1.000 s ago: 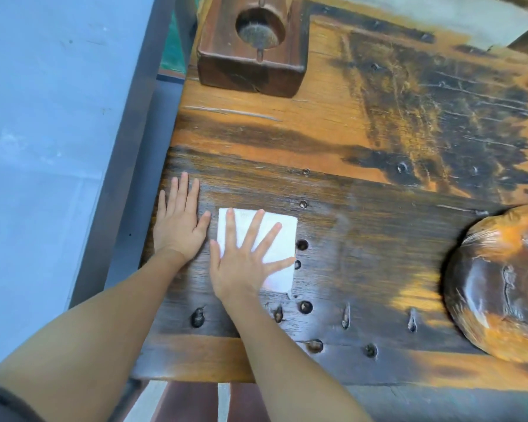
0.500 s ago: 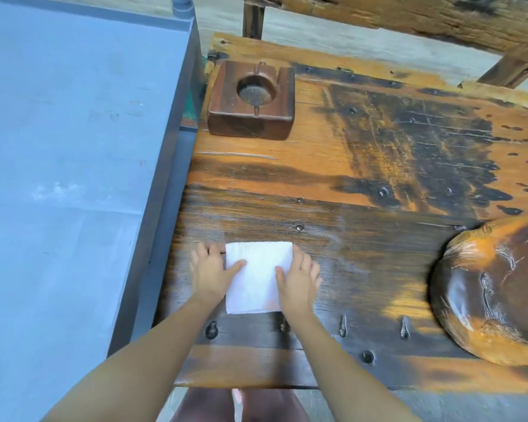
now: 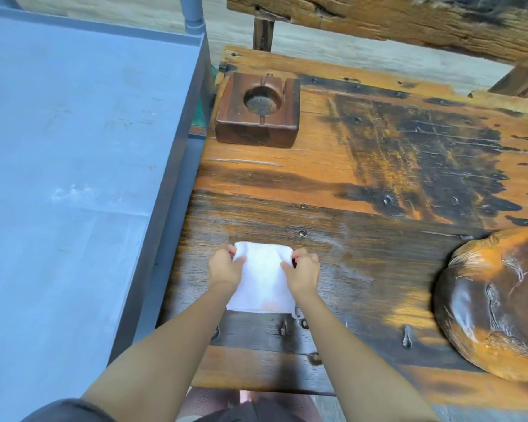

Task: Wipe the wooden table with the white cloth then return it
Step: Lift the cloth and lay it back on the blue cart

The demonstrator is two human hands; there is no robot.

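Note:
A folded white cloth (image 3: 262, 278) lies on the near left part of the worn wooden table (image 3: 378, 184). My left hand (image 3: 224, 266) pinches the cloth's far left corner. My right hand (image 3: 302, 269) pinches its far right corner. The far edge of the cloth is lifted slightly between the two hands, while its near edge rests on the dark plank.
A square wooden ashtray (image 3: 258, 109) stands at the table's far left. A carved wooden bowl (image 3: 497, 303) sits at the right edge. A grey-blue table (image 3: 67, 166) adjoins on the left. A rough wooden bench (image 3: 393, 22) runs beyond the far edge.
My hands went from lying flat on and beside the cloth to gripping its two far corners. The camera has pulled back and tilted up, showing more of the table.

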